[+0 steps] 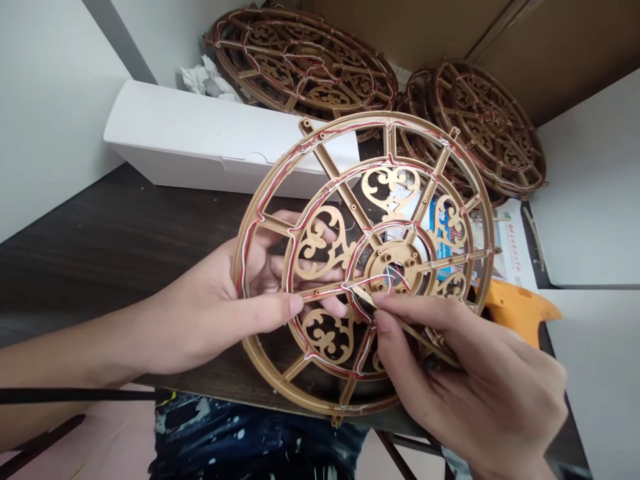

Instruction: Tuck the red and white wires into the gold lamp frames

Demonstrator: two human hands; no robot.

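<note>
while between grasping left fingers, gold wheel under stick in pinching right fingers

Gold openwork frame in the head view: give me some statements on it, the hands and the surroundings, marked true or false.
1. The left hand grips the gold openwork frame. True.
2. The right hand is empty. False: it holds a thin stick.
3. Red and white wires run along the frame. True.
4. The stick's tip is at the outer rim. False: it is near the hub.
5. The white box is partly behind the frame. True.
</note>
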